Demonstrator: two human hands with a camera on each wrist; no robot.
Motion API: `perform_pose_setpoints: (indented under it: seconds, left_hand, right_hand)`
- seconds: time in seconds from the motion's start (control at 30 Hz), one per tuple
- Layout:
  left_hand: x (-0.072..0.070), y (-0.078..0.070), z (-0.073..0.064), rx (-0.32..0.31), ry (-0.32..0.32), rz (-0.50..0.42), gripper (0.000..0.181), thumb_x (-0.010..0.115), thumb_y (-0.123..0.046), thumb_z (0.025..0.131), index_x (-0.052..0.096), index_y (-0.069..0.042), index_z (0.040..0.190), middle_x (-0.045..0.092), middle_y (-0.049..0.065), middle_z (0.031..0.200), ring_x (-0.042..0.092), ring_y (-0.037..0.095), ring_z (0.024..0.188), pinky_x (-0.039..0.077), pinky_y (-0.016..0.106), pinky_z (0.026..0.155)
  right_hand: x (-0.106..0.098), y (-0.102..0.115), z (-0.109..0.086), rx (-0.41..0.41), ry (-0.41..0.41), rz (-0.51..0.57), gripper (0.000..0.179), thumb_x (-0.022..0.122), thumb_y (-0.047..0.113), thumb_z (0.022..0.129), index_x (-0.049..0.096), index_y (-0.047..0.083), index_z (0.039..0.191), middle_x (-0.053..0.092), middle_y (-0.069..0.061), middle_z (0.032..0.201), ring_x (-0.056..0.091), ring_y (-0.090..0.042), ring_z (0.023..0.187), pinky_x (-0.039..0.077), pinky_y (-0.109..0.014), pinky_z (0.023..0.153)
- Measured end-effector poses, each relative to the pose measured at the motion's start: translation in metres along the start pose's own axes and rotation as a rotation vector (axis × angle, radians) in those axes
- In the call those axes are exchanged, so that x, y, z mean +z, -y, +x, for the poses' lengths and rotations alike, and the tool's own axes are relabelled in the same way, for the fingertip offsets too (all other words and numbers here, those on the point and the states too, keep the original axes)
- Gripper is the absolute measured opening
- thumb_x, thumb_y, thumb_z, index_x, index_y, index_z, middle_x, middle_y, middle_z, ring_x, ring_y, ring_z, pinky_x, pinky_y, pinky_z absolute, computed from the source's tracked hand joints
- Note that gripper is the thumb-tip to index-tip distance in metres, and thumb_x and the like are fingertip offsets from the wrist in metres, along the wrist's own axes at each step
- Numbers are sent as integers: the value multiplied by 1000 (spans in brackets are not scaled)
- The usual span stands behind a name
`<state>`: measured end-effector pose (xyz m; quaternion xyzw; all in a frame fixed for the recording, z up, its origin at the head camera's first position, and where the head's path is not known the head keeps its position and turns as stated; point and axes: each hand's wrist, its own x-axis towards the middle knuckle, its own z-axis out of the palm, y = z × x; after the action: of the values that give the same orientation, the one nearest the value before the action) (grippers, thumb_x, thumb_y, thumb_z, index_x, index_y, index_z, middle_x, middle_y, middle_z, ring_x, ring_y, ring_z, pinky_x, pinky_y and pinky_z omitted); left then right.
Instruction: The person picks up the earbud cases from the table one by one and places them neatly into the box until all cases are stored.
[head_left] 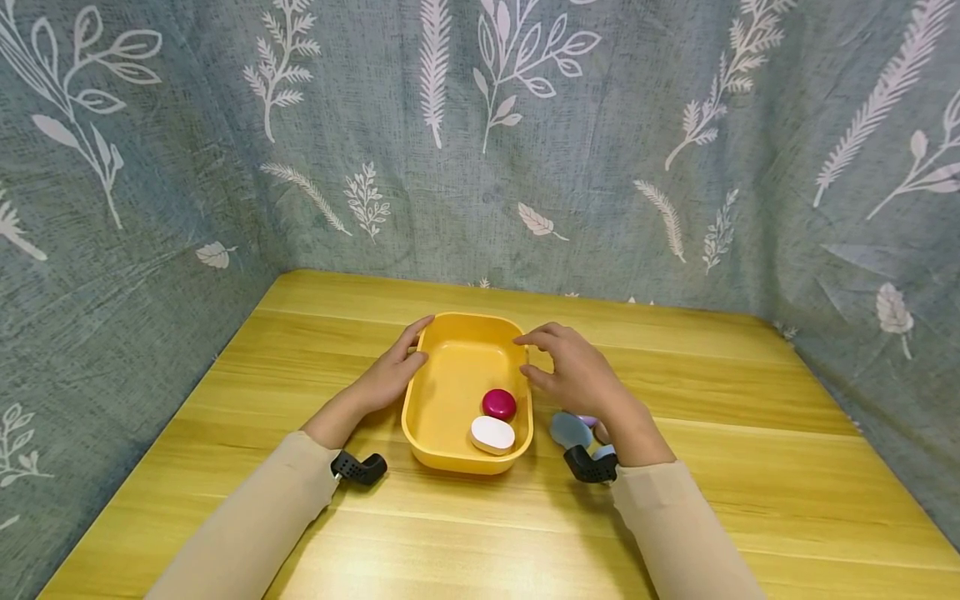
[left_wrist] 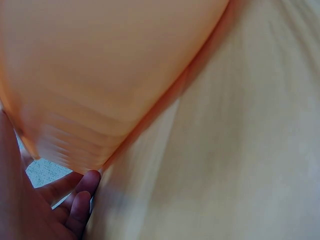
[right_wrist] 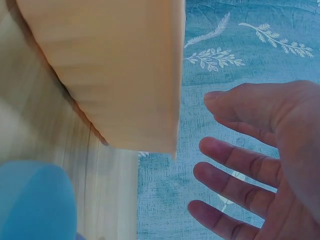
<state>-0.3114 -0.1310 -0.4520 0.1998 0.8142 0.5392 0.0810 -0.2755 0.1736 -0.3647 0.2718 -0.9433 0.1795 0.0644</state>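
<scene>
A yellow plastic bin (head_left: 459, 392) with rounded corners stands upright on the table. Inside it, at the near right corner, lie a crimson rounded piece (head_left: 498, 404) and a white oval piece (head_left: 492, 435). My left hand (head_left: 386, 375) holds the bin's left side, thumb at the rim and other fingers against the outer wall near the far corner. Beside the right rim is my right hand (head_left: 573, 367), fingers spread and slightly bent. In the right wrist view, a gap parts these fingers (right_wrist: 220, 150) from the bin's wall (right_wrist: 125, 75); nothing is held.
Under my right wrist lie a blue rounded piece (head_left: 570, 430) and a purple one (head_left: 587, 420), with others partly hidden. The wooden table (head_left: 420, 542) meets a grey-blue leaf-print curtain (head_left: 450, 208) at the back and sides. Each wrist wears a black camera mount (head_left: 360, 469).
</scene>
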Motion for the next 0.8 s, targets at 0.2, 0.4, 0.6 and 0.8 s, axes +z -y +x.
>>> perform_pose_setpoints:
  seconds: [0.2, 0.4, 0.6, 0.8]
  left_hand:
    - [-2, -11, -4, -19, 28, -18, 57, 34, -25, 106, 8, -33, 156, 14, 7, 162, 35, 34, 139, 35, 53, 110]
    - [-4, -33, -15, -17, 35, -19, 57, 34, -28, 106, 9, -28, 156, 14, 11, 162, 32, 35, 141, 33, 52, 112]
    - [-3, -35, -16, -14, 35, -23, 57, 34, -29, 106, 9, -28, 156, 13, 12, 162, 30, 36, 142, 31, 54, 113]
    - [-4, -35, -16, -18, 35, -14, 57, 34, -29, 106, 9, -28, 156, 13, 8, 162, 34, 35, 140, 34, 53, 111]
  right_hand:
    - [-2, -4, -2, 18, -10, 15, 40, 67, 28, 91, 60, 22, 130, 57, 0, 128, 56, -25, 115, 47, -45, 98]
    - [-2, -8, -2, 29, -12, 18, 39, 67, 28, 92, 60, 23, 130, 57, 0, 128, 56, -25, 116, 47, -46, 97]
    - [-3, -11, -2, 34, -9, 26, 40, 67, 27, 92, 60, 21, 130, 58, 0, 127, 57, -27, 114, 49, -45, 94]
    - [-4, -15, -2, 42, 3, 20, 42, 67, 27, 92, 59, 19, 132, 57, -1, 128, 56, -29, 117, 48, -47, 96]
